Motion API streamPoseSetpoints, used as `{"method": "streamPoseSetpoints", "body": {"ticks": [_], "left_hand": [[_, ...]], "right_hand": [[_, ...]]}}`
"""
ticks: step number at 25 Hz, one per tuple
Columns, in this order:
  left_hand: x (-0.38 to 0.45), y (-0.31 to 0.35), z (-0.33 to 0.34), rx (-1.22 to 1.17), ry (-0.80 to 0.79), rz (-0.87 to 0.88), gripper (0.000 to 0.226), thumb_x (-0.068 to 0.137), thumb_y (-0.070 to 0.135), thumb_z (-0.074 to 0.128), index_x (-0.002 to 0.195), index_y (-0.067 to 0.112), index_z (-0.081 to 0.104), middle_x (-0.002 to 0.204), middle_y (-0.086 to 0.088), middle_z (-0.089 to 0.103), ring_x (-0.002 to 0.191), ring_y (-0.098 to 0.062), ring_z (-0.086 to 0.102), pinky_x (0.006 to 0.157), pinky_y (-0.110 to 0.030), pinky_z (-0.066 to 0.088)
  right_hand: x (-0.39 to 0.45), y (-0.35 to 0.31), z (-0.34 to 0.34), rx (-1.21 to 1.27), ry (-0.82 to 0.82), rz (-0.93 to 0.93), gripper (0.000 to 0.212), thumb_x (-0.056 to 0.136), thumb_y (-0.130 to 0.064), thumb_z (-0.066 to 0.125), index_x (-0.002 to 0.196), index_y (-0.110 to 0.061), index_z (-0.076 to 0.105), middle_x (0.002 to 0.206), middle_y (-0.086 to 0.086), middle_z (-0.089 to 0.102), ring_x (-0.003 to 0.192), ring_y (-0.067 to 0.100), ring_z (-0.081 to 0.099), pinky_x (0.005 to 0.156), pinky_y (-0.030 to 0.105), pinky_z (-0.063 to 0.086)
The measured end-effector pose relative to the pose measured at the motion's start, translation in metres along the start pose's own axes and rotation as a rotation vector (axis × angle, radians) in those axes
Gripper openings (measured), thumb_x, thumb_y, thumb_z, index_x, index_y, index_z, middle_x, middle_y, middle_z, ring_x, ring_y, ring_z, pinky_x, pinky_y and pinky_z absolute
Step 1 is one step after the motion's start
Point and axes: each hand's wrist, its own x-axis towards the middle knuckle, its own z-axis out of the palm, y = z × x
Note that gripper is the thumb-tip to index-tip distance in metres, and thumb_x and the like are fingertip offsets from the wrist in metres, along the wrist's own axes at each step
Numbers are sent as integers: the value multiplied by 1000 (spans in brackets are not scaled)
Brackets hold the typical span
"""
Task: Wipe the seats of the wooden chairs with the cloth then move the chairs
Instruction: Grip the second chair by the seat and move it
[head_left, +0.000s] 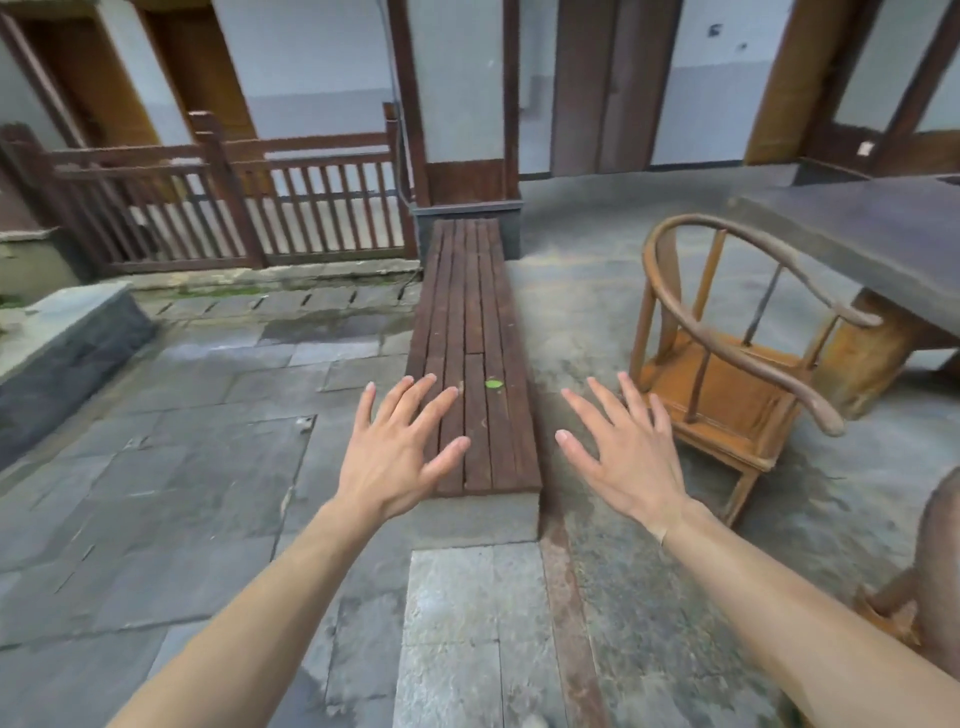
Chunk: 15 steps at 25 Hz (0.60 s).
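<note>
A wooden chair with a curved horseshoe back and an orange-brown seat stands to the right, facing the table. My left hand is held out flat with fingers spread, over the near end of a dark slatted bench. My right hand is also spread and empty, just left of the chair and apart from it. Part of a second chair shows at the right edge. No cloth is in view.
A long dark wooden bench runs away from me down the middle, with a small green leaf on it. A big dark table stands at the right. A wooden railing closes the far left; a stone block sits left.
</note>
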Motion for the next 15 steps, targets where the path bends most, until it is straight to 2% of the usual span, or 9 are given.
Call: {"method": "streamPoseSetpoints", "body": {"ticks": [3,7,10,13,15], "left_hand": [[111,12,35,-46,-9,107,71,93,72,20,149,34,40,158,0,39,149,-24,30,122,-56,12],[234,56,75,-121,21,273,66,94,68,27,145,32,46,154,-1,46,145,-25,38,120,-58,19],[306,102,112,-196,28,429,65,94,67,28,143,30,49,150,-4,50,140,-28,45,118,-58,24],[363,165,152,-290,-33,623,68,94,70,24,143,31,49,151,-4,49,141,-28,45,118,-58,24],[390,209,176,-360,-62,760,66,93,68,30,144,31,49,152,-3,48,142,-26,43,118,-57,23]], "right_hand": [[72,50,2,-13,10,107,71,90,-70,9,153,-43,25,165,-5,23,155,23,0,122,54,6],[127,118,-8,-87,96,238,69,91,-69,15,151,-41,33,162,-3,30,154,26,8,121,55,12],[137,173,-16,-152,109,403,67,92,-67,17,151,-40,35,162,-3,31,154,27,9,120,55,12],[125,226,-17,-232,111,626,64,94,-66,21,150,-40,35,162,-2,31,154,27,10,121,56,12],[108,251,-17,-291,133,748,63,94,-66,23,149,-38,39,158,1,38,152,30,17,119,58,18]]}}
